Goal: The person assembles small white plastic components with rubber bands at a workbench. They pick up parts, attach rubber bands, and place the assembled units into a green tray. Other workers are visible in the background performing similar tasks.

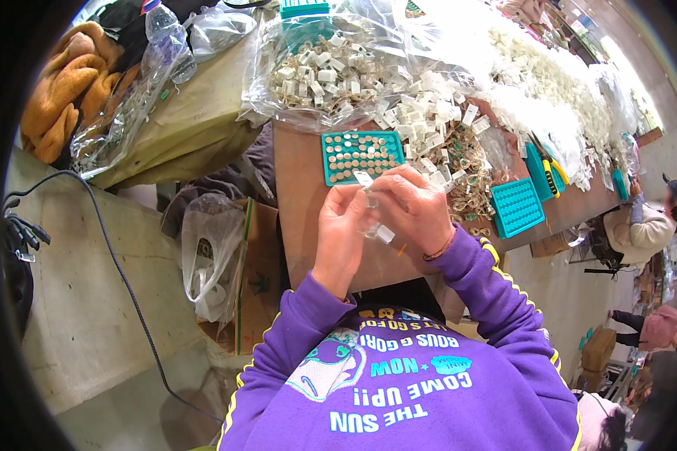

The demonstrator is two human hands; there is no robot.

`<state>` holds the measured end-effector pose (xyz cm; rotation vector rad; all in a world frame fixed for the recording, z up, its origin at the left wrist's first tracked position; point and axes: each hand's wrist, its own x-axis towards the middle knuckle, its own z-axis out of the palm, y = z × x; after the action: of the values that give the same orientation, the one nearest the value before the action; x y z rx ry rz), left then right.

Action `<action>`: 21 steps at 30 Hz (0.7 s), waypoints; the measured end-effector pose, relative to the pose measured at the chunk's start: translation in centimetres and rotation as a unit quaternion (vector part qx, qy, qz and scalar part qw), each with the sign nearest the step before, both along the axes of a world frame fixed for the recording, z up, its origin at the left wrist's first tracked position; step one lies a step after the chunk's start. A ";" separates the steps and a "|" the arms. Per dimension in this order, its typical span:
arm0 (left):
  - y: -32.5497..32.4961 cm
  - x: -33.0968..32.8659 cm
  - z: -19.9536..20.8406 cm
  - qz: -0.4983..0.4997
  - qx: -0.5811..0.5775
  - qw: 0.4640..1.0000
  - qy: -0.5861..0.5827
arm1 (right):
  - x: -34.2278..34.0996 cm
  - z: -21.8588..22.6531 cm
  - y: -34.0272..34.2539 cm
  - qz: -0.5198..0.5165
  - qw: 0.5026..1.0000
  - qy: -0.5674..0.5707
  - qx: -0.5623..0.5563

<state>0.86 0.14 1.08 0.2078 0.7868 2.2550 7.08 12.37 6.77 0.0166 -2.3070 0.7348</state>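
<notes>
My left hand [341, 225] and my right hand [415, 207] are together above the table's near edge, thumbs and fingertips pinched. Between them is a small white plastic piece [363, 178], its upper end showing above the fingertips. Below the fingers hangs another small white part [384, 234] with something clear or thin beside it, too blurred to make out. Just beyond my hands lies a teal tray [326, 159] with rows of small round silvery discs [366, 157], like button cells. A heap of white plastic pieces with thin wires [429, 124] spreads to its right.
A clear bag [259, 105] of similar white pieces lies at the back. On the right are a second teal tray [517, 207] and yellow-and-black cutters [550, 179]. A bottle [165, 34] stands far left. Another person [639, 229] sits along the right side.
</notes>
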 end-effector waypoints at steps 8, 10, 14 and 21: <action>-0.2 0.1 0.0 -0.008 0.000 1.000 -0.002 | 0.1 0.2 0.5 0.021 0.998 -0.059 -0.010; -0.2 0.1 -0.1 -0.014 0.004 1.000 -0.006 | 0.1 0.4 0.5 0.013 0.995 -0.093 -0.026; -0.2 0.0 -0.6 0.000 0.036 0.999 -0.033 | 0.5 0.0 -0.3 -0.016 0.996 -0.082 0.029; -0.4 0.0 -1.1 -0.004 0.097 0.994 -0.055 | 0.6 -1.8 -1.6 -0.017 0.999 0.022 0.020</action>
<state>0.82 -0.21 -0.02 0.1758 0.5099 2.3139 7.68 10.77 4.99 0.0129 -2.2743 0.6641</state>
